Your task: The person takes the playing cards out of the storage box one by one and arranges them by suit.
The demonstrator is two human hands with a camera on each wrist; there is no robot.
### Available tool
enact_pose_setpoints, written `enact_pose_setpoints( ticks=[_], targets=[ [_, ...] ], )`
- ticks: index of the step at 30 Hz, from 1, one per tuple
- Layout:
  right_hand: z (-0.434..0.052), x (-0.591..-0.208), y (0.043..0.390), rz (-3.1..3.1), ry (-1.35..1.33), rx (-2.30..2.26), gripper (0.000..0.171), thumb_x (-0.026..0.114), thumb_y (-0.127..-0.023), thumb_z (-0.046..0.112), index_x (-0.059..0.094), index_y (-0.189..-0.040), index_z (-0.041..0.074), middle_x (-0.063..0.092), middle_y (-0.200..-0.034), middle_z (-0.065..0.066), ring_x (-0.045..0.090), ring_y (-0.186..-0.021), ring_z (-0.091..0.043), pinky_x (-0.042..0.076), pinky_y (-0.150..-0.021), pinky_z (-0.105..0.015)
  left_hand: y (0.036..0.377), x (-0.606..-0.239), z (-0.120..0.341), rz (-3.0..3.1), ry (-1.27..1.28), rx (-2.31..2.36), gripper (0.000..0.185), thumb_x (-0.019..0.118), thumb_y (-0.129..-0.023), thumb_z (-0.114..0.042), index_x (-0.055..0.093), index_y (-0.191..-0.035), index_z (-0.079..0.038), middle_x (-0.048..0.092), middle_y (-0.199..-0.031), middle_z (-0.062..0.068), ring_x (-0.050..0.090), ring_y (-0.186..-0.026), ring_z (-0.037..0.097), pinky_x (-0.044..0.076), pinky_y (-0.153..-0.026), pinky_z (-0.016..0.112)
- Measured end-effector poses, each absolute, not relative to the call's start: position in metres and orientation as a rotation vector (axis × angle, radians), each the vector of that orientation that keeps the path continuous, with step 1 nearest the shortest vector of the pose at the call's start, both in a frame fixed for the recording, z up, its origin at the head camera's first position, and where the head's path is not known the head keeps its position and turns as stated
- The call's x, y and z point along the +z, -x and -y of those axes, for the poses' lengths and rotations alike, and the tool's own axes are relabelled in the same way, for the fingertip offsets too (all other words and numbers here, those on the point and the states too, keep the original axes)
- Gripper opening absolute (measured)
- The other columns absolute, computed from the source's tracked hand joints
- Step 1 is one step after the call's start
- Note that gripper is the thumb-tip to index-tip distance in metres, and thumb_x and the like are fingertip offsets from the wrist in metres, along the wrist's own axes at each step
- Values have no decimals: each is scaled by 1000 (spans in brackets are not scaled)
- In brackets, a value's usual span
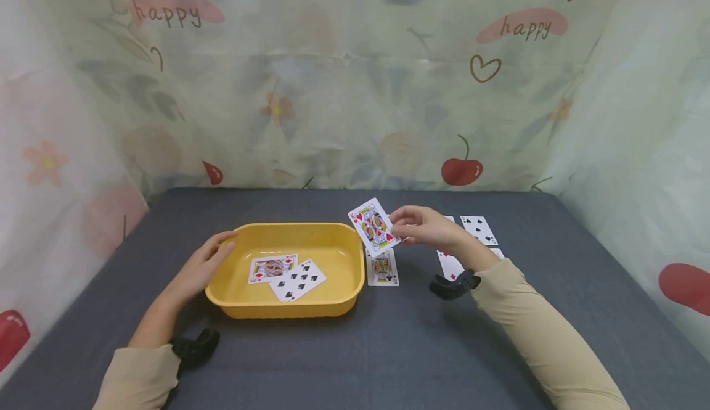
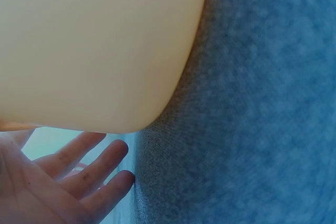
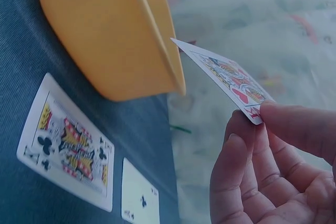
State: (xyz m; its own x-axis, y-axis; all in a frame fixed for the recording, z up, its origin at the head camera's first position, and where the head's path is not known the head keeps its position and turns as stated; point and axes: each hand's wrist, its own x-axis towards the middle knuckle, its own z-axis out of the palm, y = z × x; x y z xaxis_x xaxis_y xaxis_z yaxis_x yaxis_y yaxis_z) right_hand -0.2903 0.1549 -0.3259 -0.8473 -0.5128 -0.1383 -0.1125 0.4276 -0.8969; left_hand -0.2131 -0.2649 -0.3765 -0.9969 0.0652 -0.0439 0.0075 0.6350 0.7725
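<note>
While the left hand [image 1: 202, 265] lies flat against the outer left wall of the yellow tub [image 1: 288, 302], its fingers straight and relaxed along the rim, the right hand [image 1: 427, 226] is raised just right of the tub's far right corner. That hand pinches a king of hearts [image 1: 373, 226] by one corner between thumb and fingertips, the card tilted and face up above the cloth, its free end pointing toward the tub. The right forearm runs back and to the right, away from the tub, with a black strap at the wrist. Inside the tub lie two cards: a face card [image 1: 271, 268] and a spade card [image 1: 297, 280] overlapping it. Flat beside the tub's right wall lies a king of clubs [image 1: 382, 268], with more cards [image 1: 478, 229] farther right on the grey cloth [image 1: 388, 348].
</note>
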Motion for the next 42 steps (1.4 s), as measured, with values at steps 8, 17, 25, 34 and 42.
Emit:
enact_pose_setpoints(
  ticks=[8, 17, 25, 34, 42],
  targets=[
    [-175, -332, 287, -2286, 479, -1434, 40, 60, -91, 19, 48, -122, -1, 62, -99, -2, 60, -85, -10, 49, -83, -34, 213, -376, 265, -2787, -75, 1314, 60, 30, -100, -46, 26, -146, -8, 40, -134, 27, 48, -113, 37, 44, -86, 40],
    [-199, -345, 286, -2317, 414, -1434, 46, 60, -91, 20, 42, -126, -5, 62, -99, -2, 59, -84, -12, 50, -80, -29, 212, -376, 265, -2778, -80, 1328, 60, 30, -100, -46, 25, -146, -8, 40, -132, 27, 49, -112, 36, 44, -85, 39],
    [-215, -360, 279, -2380, 299, -1383, 52, 62, -90, 25, 40, -130, -1, 61, -109, -14, 58, -90, -17, 50, -85, -31, 213, -377, 266, -2782, -68, 1318, 62, 30, -99, -49, 25, -146, -9, 41, -132, 26, 49, -111, 35, 44, -84, 38],
    [-227, -379, 274, -2433, 283, -1388, 50, 63, -89, 18, 41, -129, -3, 64, -92, -4, 61, -79, -12, 52, -75, -28, 214, -377, 266, -2784, -55, 1312, 62, 30, -99, -50, 25, -146, -10, 41, -132, 26, 48, -111, 35, 44, -85, 38],
    [-230, -387, 271, -2400, 290, -1384, 53, 63, -87, 13, 37, -128, -6, 60, -78, 6, 56, -62, -4, 41, -52, -21, 214, -378, 266, -2788, -53, 1313, 62, 30, -99, -50, 26, -146, -10, 41, -132, 25, 48, -110, 34, 43, -86, 38]
  ],
)
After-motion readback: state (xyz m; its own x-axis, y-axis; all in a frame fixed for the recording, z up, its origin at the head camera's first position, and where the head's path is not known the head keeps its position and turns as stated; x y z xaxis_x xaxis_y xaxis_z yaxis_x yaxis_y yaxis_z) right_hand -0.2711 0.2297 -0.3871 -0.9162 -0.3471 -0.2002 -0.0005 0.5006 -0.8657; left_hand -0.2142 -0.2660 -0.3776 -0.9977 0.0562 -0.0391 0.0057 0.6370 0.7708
